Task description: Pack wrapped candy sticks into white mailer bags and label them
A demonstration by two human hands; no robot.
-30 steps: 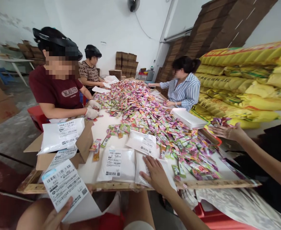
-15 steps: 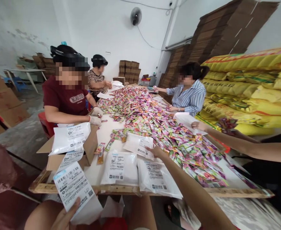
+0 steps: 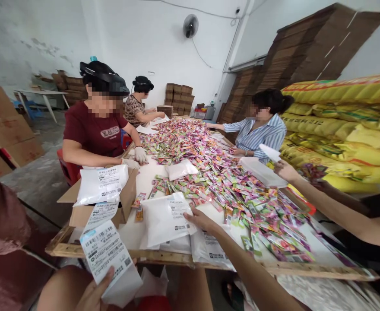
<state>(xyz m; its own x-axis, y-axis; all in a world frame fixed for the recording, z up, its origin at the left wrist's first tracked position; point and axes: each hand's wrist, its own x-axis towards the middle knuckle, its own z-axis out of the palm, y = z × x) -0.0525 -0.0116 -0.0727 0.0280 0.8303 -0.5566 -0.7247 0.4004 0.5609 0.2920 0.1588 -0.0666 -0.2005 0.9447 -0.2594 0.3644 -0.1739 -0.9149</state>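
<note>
Above the table, right grip pinches a parcel since pulled nearer; left grip pinches labels.

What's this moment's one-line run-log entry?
Left hand: holding label strip | Right hand: holding white packet at edge | Around: sachet pile, open carton

Left of the parcel in my right hand I see the carton; beyond this hand, the sachet heap.
</note>
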